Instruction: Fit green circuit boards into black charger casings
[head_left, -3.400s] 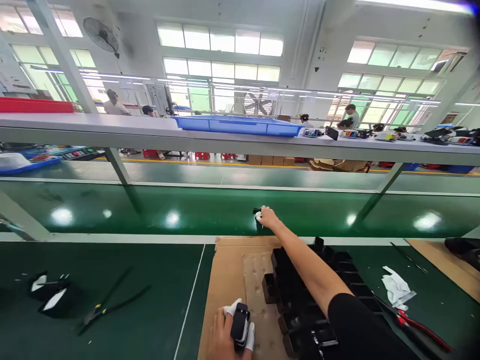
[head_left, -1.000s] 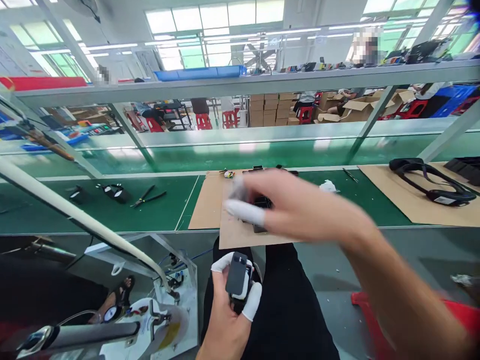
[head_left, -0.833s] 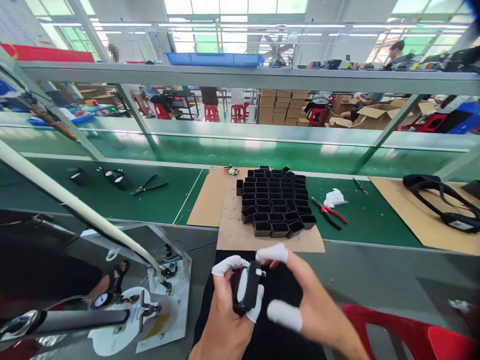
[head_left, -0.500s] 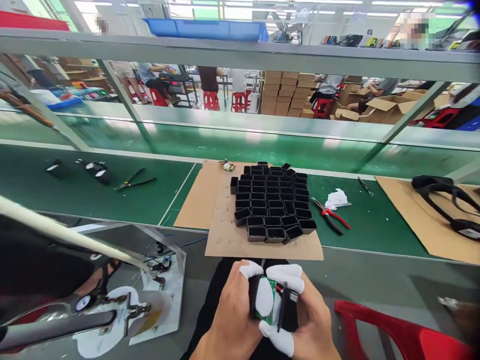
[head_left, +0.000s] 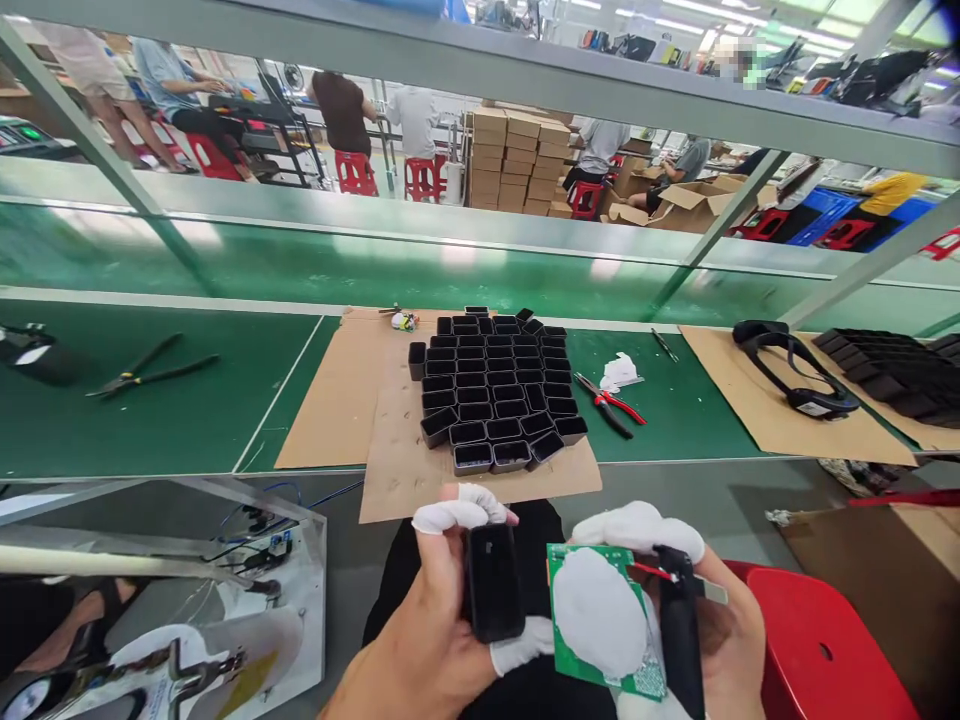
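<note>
Between the gloved fingertips of my left hand [head_left: 442, 610] is a small black plastic case [head_left: 495, 585], held upright above my lap. My right hand [head_left: 720, 610] grips a green circuit board [head_left: 566, 640] with a thick round patch of white paste [head_left: 600, 612] on its face. A black strip-shaped part [head_left: 681, 640] with a red wire stands along the board's right side, in the same hand. Case and board are apart, side by side. White finger cots cover several fingertips. On the bench ahead, many black open-topped cases [head_left: 487, 375] stand packed together on cardboard [head_left: 405, 490].
Red-and-black pliers [head_left: 611, 405] and white scraps [head_left: 621, 372] lie right of the cases. Another pair of pliers [head_left: 150, 370] lies left. A black headset [head_left: 799, 375] rests on cardboard at right. A red stool [head_left: 832, 640] stands beside me; a metal machine [head_left: 195, 650] is at lower left.
My hands have moved apart, and the circuit board, earlier close against the black case, is now clear of it on the right. The view has turned to the right.
</note>
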